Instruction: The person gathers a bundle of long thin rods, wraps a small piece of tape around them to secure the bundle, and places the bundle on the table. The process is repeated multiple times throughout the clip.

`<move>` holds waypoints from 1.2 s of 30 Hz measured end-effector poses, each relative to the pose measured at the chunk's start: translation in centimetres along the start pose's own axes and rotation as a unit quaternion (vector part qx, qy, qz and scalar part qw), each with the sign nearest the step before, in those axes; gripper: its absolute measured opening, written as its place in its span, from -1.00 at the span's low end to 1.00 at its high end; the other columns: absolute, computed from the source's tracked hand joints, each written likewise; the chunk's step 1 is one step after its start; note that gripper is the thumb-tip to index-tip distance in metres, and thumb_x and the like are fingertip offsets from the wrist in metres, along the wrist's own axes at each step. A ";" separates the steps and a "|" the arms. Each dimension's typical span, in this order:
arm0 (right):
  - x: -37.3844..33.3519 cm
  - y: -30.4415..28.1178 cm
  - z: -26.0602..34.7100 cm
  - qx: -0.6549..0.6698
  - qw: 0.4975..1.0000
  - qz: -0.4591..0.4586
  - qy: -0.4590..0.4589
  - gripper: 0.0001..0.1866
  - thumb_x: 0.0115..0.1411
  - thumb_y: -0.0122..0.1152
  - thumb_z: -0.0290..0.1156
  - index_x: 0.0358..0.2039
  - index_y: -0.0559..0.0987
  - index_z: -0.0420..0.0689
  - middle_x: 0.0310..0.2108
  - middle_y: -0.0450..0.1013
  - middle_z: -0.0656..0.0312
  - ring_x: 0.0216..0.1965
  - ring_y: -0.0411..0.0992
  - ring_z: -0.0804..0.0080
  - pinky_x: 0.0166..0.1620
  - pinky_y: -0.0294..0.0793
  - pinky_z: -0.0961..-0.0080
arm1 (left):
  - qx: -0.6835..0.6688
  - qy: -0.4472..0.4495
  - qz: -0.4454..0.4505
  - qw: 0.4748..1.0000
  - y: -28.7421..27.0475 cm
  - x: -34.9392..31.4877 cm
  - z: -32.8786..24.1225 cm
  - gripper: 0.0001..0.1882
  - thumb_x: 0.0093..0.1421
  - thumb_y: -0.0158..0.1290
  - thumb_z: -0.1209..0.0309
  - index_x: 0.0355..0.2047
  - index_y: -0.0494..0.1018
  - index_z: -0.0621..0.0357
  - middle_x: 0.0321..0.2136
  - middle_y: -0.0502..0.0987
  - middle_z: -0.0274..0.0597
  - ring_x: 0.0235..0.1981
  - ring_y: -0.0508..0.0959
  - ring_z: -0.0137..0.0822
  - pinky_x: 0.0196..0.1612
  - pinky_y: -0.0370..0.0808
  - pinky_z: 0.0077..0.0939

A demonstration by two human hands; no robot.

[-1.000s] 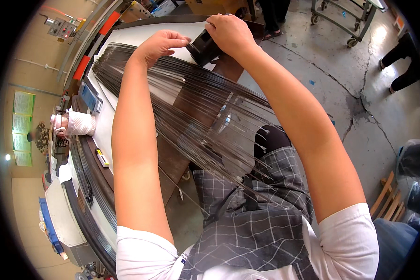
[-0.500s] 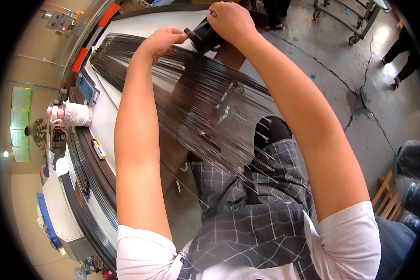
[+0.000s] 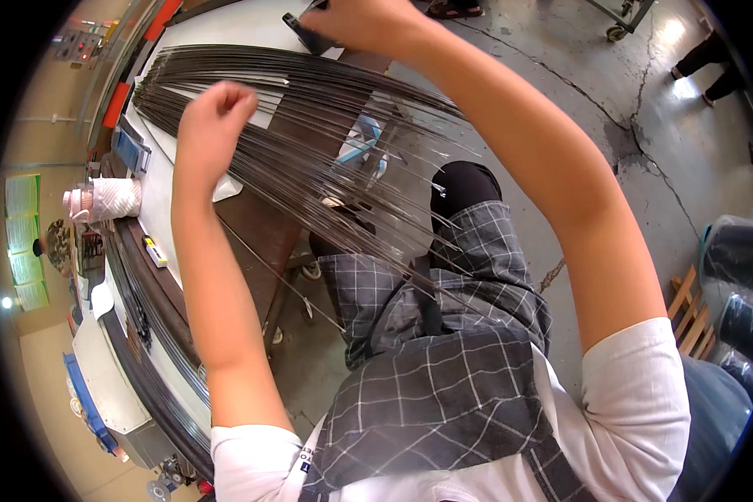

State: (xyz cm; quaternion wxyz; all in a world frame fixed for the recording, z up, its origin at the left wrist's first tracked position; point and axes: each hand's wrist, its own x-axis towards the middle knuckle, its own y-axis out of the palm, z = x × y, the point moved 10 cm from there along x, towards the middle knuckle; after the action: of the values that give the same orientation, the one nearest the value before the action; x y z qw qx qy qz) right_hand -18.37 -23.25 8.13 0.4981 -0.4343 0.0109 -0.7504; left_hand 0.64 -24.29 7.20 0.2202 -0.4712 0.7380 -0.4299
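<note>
A wide bundle of long, thin dark strands fans across the worktable and hangs over its near edge toward my lap; several have pale tips. Over the left part of the bundle is my left hand, its fingers curled in; anything pinched in them is hidden, and motion blurs them slightly. At the upper edge my right hand is partly cut off, its fingers bent over a black, rounded object behind the strands. One lone strand runs apart from the rest, below my left hand.
The table has a white top and a brown front part. At left are a pink-and-white cup, a blue tray and a small yellow-and-white box. A wheeled cart and another person's legs are at upper right.
My left hand has come away from the black object, down and to the left, its fingers curling. My right hand and the black object have shifted up and left as the view moved.
</note>
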 end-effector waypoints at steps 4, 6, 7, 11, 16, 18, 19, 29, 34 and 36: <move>-6.9 3.1 1.0 0.151 0.910 0.361 0.141 -0.82 -0.05 0.15 -0.37 -0.46 0.59 -0.20 -0.57 0.49 0.20 -0.54 0.46 0.51 -0.46 0.45 0.57 | -0.152 -0.011 0.002 0.988 1.4 -6.9 -2.4 -0.85 0.13 0.03 0.45 -0.38 0.45 0.33 -0.44 0.50 -0.30 -0.42 0.39 -0.56 -0.28 0.32 -0.68; -9.0 3.1 2.4 0.166 0.867 0.439 0.170 -0.85 -0.08 0.15 -0.40 -0.53 0.57 -0.20 -0.60 0.48 0.25 -0.57 0.47 0.56 -0.48 0.45 0.64 | -0.213 -0.014 -0.008 0.977 1.7 -9.7 -2.9 -0.85 0.13 0.03 0.44 -0.38 0.43 0.30 -0.38 0.50 -0.24 -0.35 0.40 -0.52 -0.21 0.30 -0.66; -9.5 3.4 2.7 0.177 0.858 0.450 0.173 -0.86 -0.08 0.14 -0.40 -0.54 0.57 -0.20 -0.60 0.48 0.25 -0.56 0.47 0.55 -0.48 0.46 0.63 | -0.251 -0.014 -0.013 0.968 2.2 -10.8 -2.5 -0.85 0.12 0.03 0.42 -0.39 0.42 0.29 -0.35 0.50 -0.20 -0.31 0.41 -0.49 -0.16 0.29 -0.64; -11.2 4.7 2.6 0.147 0.840 0.490 0.183 -0.88 -0.09 0.09 -0.45 -0.57 0.56 -0.20 -0.60 0.49 0.22 -0.53 0.51 0.53 -0.46 0.48 0.62 | -0.377 -0.018 -0.027 0.926 3.9 -13.7 -1.7 -0.89 0.13 0.00 0.48 -0.39 0.39 0.29 -0.32 0.49 -0.13 -0.29 0.44 -0.43 -0.15 0.32 -0.60; -11.7 5.9 1.7 -0.008 0.846 0.507 0.165 -0.89 -0.11 0.07 -0.49 -0.59 0.55 -0.22 -0.63 0.48 0.20 -0.57 0.49 0.49 -0.48 0.46 0.57 | -0.441 -0.017 -0.035 0.897 4.8 -15.1 -1.9 -0.93 0.10 0.04 0.53 -0.44 0.40 0.29 -0.35 0.49 -0.15 -0.36 0.39 -0.52 -0.21 0.30 -0.67; -11.7 6.2 1.6 -0.039 0.844 0.510 0.165 -0.90 -0.12 0.08 -0.48 -0.60 0.55 -0.21 -0.64 0.48 0.20 -0.59 0.48 0.48 -0.49 0.45 0.55 | -0.446 -0.019 -0.035 0.894 5.0 -15.3 -1.6 -0.94 0.10 0.03 0.54 -0.44 0.40 0.29 -0.35 0.49 -0.14 -0.36 0.39 -0.52 -0.22 0.29 -0.67; -11.8 6.2 1.6 -0.044 0.844 0.507 0.169 -0.90 -0.13 0.09 -0.48 -0.60 0.55 -0.21 -0.64 0.48 0.21 -0.59 0.47 0.48 -0.50 0.45 0.55 | -0.449 -0.022 -0.035 0.892 5.1 -15.4 -1.5 -0.94 0.10 0.03 0.54 -0.44 0.40 0.29 -0.35 0.49 -0.15 -0.37 0.38 -0.52 -0.22 0.29 -0.67; -12.6 7.8 1.5 -0.014 0.835 0.522 0.174 -0.94 -0.18 0.14 -0.52 -0.62 0.51 -0.22 -0.66 0.47 0.20 -0.60 0.46 0.48 -0.50 0.41 0.55 | -0.471 -0.046 -0.029 0.880 6.0 -15.7 -0.7 -0.93 0.09 0.04 0.51 -0.43 0.41 0.26 -0.37 0.50 -0.20 -0.39 0.37 -0.57 -0.25 0.29 -0.70; -11.9 7.3 1.7 -0.014 0.846 0.508 0.164 -0.92 -0.18 0.16 -0.53 -0.59 0.51 -0.22 -0.67 0.47 0.22 -0.60 0.46 0.51 -0.50 0.41 0.55 | -0.459 -0.084 -0.009 0.884 6.8 -14.5 -1.2 -0.88 0.11 0.06 0.43 -0.41 0.43 0.24 -0.42 0.51 -0.25 -0.39 0.44 -0.55 -0.30 0.35 -0.68; -11.6 6.9 1.8 -0.017 0.846 0.507 0.166 -0.91 -0.18 0.17 -0.52 -0.58 0.52 -0.23 -0.67 0.47 0.22 -0.60 0.46 0.52 -0.50 0.41 0.55 | -0.459 -0.089 0.021 0.883 7.7 -13.8 -1.7 -0.86 0.12 0.05 0.41 -0.40 0.42 0.24 -0.43 0.51 -0.24 -0.39 0.47 -0.52 -0.35 0.39 -0.69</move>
State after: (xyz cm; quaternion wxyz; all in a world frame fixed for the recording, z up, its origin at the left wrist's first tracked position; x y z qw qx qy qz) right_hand -10.63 -17.24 -1.30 0.7928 -0.2457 0.3246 -0.4536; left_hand 1.87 -9.95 0.52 0.0528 -0.5404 0.8397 0.0059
